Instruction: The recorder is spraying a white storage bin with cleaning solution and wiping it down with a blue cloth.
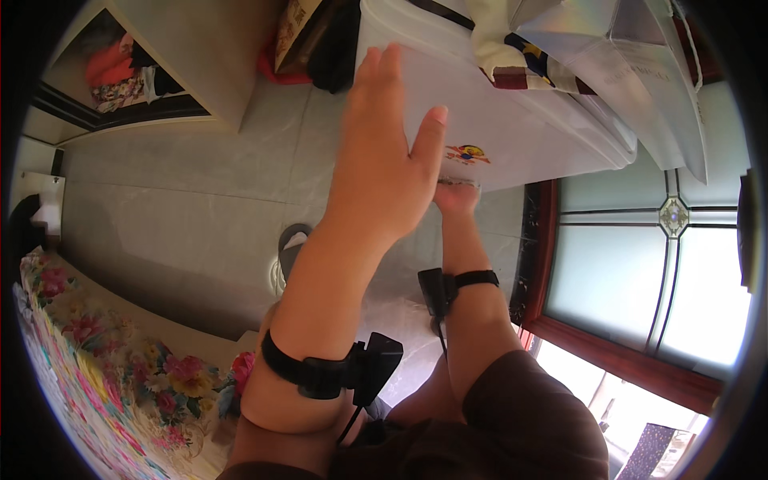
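Observation:
My left hand (384, 144) is raised in front of a white plastic storage box (522, 132). Its fingers are extended, the thumb stands apart, and nothing is in it. Whether the palm touches the box is unclear. My right hand (459, 197) is at the box's near lower edge, its fingers hidden by the box. A cartoon duck sticker (471, 154) is on the box's side, just above the right hand. Cream cloth (495, 54) with a maroon edge and a star lies over the box, beside a shiny silvery bag (636, 72). Black straps with small devices circle both forearms.
An open cabinet (198, 66) with clothes inside stands at upper left. Dark bags (336, 51) are beside the box. A floral-covered bed (150, 384) lies at lower left. A grey slipper (292, 246) is on the tiled floor (180, 174). Right is a red-framed frosted glass door (606, 276).

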Demonstrator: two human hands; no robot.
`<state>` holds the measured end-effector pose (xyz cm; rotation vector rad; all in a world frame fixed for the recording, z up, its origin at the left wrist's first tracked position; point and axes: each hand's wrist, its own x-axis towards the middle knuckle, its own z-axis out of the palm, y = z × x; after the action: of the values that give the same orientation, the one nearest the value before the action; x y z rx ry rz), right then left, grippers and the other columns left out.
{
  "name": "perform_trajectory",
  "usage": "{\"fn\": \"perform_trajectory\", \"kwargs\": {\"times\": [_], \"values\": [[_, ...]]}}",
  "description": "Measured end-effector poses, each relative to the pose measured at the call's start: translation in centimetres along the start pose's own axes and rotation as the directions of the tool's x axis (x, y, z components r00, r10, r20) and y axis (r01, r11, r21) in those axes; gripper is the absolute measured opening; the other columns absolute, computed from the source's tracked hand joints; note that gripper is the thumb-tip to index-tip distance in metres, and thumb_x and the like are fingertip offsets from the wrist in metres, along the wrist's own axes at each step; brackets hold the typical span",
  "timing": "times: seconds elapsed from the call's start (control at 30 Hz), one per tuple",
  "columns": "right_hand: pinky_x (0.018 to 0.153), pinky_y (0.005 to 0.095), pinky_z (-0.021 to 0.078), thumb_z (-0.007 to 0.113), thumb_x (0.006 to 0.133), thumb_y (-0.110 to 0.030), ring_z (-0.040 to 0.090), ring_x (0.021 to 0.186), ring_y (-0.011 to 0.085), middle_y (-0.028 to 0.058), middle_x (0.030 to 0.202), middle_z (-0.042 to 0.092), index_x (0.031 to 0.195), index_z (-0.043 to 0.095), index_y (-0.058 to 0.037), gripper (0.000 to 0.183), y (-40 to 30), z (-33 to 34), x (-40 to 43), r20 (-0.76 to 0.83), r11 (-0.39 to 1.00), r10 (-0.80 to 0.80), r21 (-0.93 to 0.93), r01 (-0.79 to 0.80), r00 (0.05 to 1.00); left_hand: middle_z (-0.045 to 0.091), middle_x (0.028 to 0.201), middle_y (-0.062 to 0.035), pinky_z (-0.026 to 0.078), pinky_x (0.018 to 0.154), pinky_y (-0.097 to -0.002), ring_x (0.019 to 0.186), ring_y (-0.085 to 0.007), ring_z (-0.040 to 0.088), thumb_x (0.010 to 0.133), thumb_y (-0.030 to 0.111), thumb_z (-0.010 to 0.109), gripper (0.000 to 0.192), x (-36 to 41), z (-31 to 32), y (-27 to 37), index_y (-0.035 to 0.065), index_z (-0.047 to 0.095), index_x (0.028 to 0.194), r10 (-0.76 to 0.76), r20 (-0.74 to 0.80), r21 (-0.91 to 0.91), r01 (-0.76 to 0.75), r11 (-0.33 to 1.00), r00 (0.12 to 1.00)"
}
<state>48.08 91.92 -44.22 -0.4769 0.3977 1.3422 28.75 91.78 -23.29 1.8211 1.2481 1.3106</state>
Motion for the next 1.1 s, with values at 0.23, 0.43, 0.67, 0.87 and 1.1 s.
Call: {"fn": "perform_trajectory", "kwargs": {"times": [0.23, 0.43, 0.67, 0.87, 1.1], "values": [[0.106, 0.0457, 0.0192, 0.030, 0.090, -0.036, 0.033, 0.125, 0.0257, 0.0062, 0.137, 0.037, 0.131, 0.039, -0.0092, 0.049, -0.9, 11.1, -6.3, 0.160, 0.883, -0.043, -0.455, 0.112, 0.986, 0.026, 0.136, -0.0307, 0.026, 0.103, -0.0436, 0.127, -0.0426, 0.026, 0.087, 0.024, 0.050, 0.060, -0.2, -1.0, 0.6, -0.0056, 0.025, 0.133, -0.031, -0.017, -0.014, 0.031, 0.999, 0.999], [0.097, 0.0306, 0.0312, 0.032, 0.089, -0.031, 0.041, 0.118, 0.0181, 0.0061, 0.128, 0.047, 0.123, 0.045, -0.0106, 0.041, -2.3, 15.8, -13.0, 0.551, 0.968, 0.210, -0.235, -0.091, 0.808, 0.025, 0.136, -0.0308, 0.026, 0.103, -0.0432, 0.127, -0.0424, 0.027, 0.087, 0.024, 0.049, 0.059, -0.4, -1.5, 1.5, -0.0067, 0.026, 0.132, -0.026, -0.046, -0.031, 0.024, 0.999, 0.999], [0.098, 0.0420, 0.0256, 0.052, 0.078, -0.008, 0.038, 0.108, 0.0354, 0.0208, 0.118, 0.044, 0.110, 0.047, 0.0036, 0.035, 6.7, 4.8, -4.5, 0.905, -0.614, -0.122, -0.391, 0.686, 0.407, 0.031, 0.139, -0.0188, 0.035, 0.095, -0.0353, 0.126, -0.0278, 0.034, 0.090, 0.034, 0.050, 0.059, -0.3, -1.1, 0.8, 0.0019, 0.029, 0.135, -0.022, -0.077, 0.049, 0.025, 0.998, 0.997], [0.098, 0.0537, 0.0215, 0.057, 0.074, -0.024, 0.032, 0.113, 0.0433, 0.0196, 0.127, 0.040, 0.116, 0.050, -0.0035, 0.047, 5.3, 0.1, -3.0, 0.492, -0.854, -0.118, -0.493, 0.165, 0.863, 0.030, 0.139, -0.0177, 0.035, 0.096, -0.0368, 0.126, -0.0274, 0.033, 0.090, 0.034, 0.049, 0.059, -0.2, -0.7, 0.9, 0.0027, 0.029, 0.135, -0.048, -0.045, 0.023, 0.049, 0.999, 0.998], [0.101, 0.0540, 0.0216, 0.059, 0.073, -0.032, 0.029, 0.120, 0.0438, 0.0167, 0.133, 0.035, 0.124, 0.048, -0.0067, 0.058, 2.9, -1.5, -3.1, 0.812, -0.975, 0.008, -0.123, 0.183, 0.584, 0.028, 0.135, -0.0302, 0.027, 0.103, -0.0425, 0.126, -0.0410, 0.029, 0.087, 0.022, 0.050, 0.058, -0.4, -1.1, 1.3, -0.0066, 0.027, 0.132, -0.044, -0.030, -0.028, 0.043, 0.999, 0.999]]}}
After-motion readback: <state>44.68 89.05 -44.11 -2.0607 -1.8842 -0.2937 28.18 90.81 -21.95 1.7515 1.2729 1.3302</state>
